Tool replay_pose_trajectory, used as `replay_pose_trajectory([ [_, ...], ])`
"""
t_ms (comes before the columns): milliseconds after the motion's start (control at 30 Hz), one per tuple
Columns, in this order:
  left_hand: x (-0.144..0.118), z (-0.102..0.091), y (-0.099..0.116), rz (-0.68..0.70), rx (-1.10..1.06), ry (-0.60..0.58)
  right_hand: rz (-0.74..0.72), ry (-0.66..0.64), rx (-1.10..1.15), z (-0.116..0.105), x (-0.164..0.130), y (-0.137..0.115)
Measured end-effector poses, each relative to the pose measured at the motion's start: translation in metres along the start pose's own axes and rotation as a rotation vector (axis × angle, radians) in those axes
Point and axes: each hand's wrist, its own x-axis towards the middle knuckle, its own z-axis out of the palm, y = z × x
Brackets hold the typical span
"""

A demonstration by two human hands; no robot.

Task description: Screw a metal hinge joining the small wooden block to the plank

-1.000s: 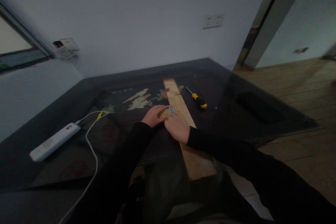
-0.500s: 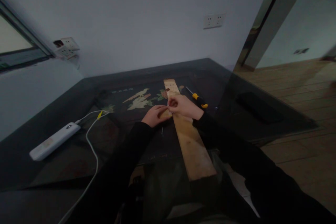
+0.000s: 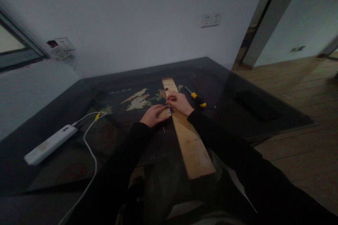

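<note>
A long wooden board [image 3: 194,147] runs from the table's near edge toward the wall. A small metal hinge [image 3: 170,110] with holes lies at its left edge. My left hand [image 3: 153,116] is closed, thumb and fingers gripping a pale wooden piece [image 3: 165,113] beside the board, at the hinge. Just above the hinge, my right hand [image 3: 181,103] rests over the board with thumb and forefinger pinched; what they hold is too small to make out. A loose screw [image 3: 164,129] lies on the table below my left hand.
A yellow-and-black screwdriver [image 3: 198,99] lies right of the board, with small metal bits [image 3: 215,107] beyond it. A white power bank [image 3: 51,144] with a white cable [image 3: 91,151] is at left. The dark table [image 3: 126,144] meets the wall; a dark flat object [image 3: 256,105] lies at right.
My right hand has lifted slightly and shifted off the hinge, leaving more of it showing. My left hand stays at the board's edge. The whole view has shifted a little.
</note>
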Motion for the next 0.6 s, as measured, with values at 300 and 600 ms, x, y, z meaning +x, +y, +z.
replay_pose_trajectory([
  [300, -0.0009, 0.0024, -0.0068, -0.005, 0.007, 0.004, -0.067, -0.082, -0.196, -0.0011, -0.0048, -0.0045],
  [600, -0.0012, 0.0013, -0.0082, 0.001, 0.035, -0.001, -0.116, -0.090, -0.384, -0.0014, -0.0054, 0.0007],
])
